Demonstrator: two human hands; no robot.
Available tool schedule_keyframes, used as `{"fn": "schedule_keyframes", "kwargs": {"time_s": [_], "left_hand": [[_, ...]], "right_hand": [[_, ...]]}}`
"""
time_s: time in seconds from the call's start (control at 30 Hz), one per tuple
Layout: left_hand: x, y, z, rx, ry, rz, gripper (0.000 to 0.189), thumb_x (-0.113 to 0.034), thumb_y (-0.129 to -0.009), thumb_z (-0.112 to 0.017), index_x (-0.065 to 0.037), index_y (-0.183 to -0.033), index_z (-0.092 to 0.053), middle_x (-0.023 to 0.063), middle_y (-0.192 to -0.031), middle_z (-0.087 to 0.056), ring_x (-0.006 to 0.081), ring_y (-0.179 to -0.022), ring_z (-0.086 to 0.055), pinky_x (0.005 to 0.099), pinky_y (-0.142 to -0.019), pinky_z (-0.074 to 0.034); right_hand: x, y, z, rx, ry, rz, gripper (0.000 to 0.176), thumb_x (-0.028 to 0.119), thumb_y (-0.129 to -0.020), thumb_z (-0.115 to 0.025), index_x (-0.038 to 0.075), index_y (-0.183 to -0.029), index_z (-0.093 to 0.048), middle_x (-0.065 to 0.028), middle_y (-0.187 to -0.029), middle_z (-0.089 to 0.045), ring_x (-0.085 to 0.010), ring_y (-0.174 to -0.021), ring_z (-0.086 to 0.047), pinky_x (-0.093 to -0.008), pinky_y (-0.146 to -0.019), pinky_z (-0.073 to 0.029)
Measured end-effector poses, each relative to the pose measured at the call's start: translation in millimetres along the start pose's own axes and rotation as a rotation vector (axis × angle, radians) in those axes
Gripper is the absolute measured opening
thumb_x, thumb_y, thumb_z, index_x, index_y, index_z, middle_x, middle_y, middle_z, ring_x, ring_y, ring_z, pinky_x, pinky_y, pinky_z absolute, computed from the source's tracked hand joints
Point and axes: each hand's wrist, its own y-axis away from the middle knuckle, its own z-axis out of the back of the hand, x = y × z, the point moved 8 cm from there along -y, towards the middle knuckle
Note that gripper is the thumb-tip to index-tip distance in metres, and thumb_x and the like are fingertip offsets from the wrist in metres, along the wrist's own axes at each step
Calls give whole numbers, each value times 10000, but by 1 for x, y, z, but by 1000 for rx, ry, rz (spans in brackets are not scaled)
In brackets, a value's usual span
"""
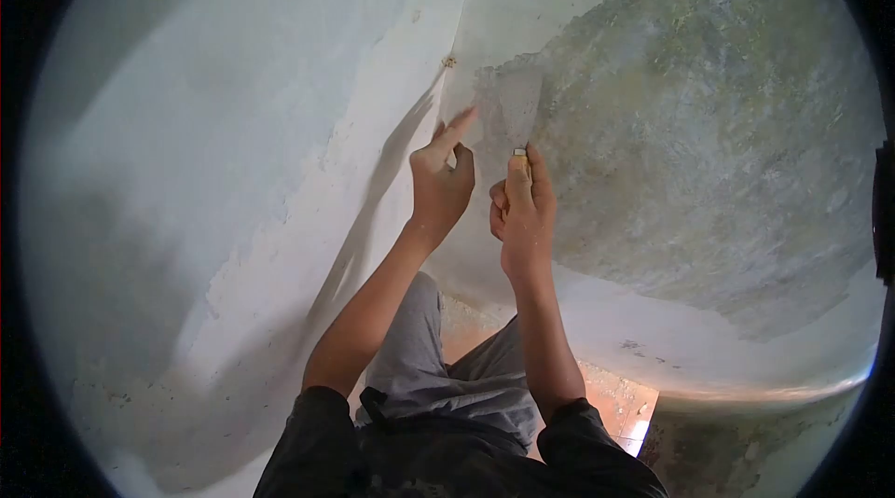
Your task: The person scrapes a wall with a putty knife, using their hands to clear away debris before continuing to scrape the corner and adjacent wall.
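Note:
My right hand [528, 214] is wrapped round the yellowish handle of a scraper [520, 106]. The wide, flat metal blade points upward and lies close over the right-hand wall, at the left border of a large bare greenish-grey patch [681, 134]. To its left, my left hand [444, 179] holds nothing. Its index finger stretches toward the wall beside the blade, while other fingers are bent, with a gap showing by the thumb. That fingertip overlaps a small grey scraped area just left of the blade.
The left wall [233, 125], pale and partly peeled, meets the right one at a corner with a small chipped spot [449, 62]. Shadows of my arms fall on the left wall. Below are my grey trousers [447, 395] and an orange-toned floor [611, 400].

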Motion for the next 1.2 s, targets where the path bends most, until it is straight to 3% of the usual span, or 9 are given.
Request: {"fn": "schedule_keyframes", "kwargs": {"time_s": [0.03,0.1,0.13,0.23,0.27,0.33,0.43,0.63,1.2], "left_hand": [[-3,0,0,0,3,8,437,77,-852,-467,-2,-1265,-583,208,-1207,-630,319,-1149,-604,452,-1101,-361],[22,8,-10,40,502,444,344,-4,-920,-486,31,-1246,-590,211,-1097,-666,238,-1049,-658,346,-946,-510],[20,11,-14,104,572,624,367,-176,-973,-511,35,-1269,-564,195,-1042,-665,222,-1002,-667,332,-909,-523],[12,7,-25,268,570,868,502,-380,-985,-505,46,-1246,-562,171,-1024,-672,224,-988,-674,320,-891,-528],[20,1,-29,268,568,866,502,-380,-985,-505,46,-1246,-562,171,-1024,-672,224,-988,-674,320,-891,-528],[31,-11,-48,385,555,821,598,-527,-955,-495,48,-1098,-581,155,-1031,-671,200,-821,-680,271,-623,-518],[16,-24,-65,354,862,849,516,-488,-980,-471,13,-1093,-523,137,-998,-673,191,-700,-630,319,-619,-506],[24,-27,-76,382,1001,907,436,-398,-1022,-405,11,-1151,-484,147,-966,-668,200,-649,-575,352,-565,-465],[16,-26,-76,359,934,975,456,-398,-1007,-436,43,-1061,-541,151,-909,-636,201,-563,-536,329,-519,-454]], "right_hand": [[-4,-1,5,-2,6,-6,485,286,-1019,-446,-35,-1377,-385,26,-635,-402,-15,-450,-295,-192,-377,-216],[-13,-2,9,57,1,-47,418,339,-1024,-430,-14,-1240,-493,16,-629,-413,-24,-446,-310,-196,-376,-220],[-13,-3,11,62,3,-45,418,339,-1024,-430,-14,-1240,-493,16,-629,-413,-24,-446,-310,-196,-376,-220],[-20,-3,14,40,-79,-120,440,429,-1023,-399,15,-1048,-546,9,-634,-438,-41,-457,-349,-201,-395,-261],[-20,-5,9,58,-98,-121,442,456,-1022,-385,39,-979,-528,5,-639,-443,-46,-451,-349,-205,-389,-256],[-21,-6,1,76,-119,-120,455,483,-1020,-370,64,-911,-509,1,-645,-448,-50,-446,-349,-208,-383,-250],[-26,-8,-8,79,-181,-142,439,471,-1022,-375,72,-896,-506,4,-643,-445,-51,-432,-333,-211,-373,-239],[-30,-15,-8,115,-240,-112,405,438,-1025,-390,72,-892,-502,17,-617,-421,-48,-420,-293,-221,-365,-214],[-24,-5,-11,61,-300,-167,340,389,-1019,-430,82,-882,-481,25,-610,-386,-40,-405,-285,-212,-359,-195]]}}
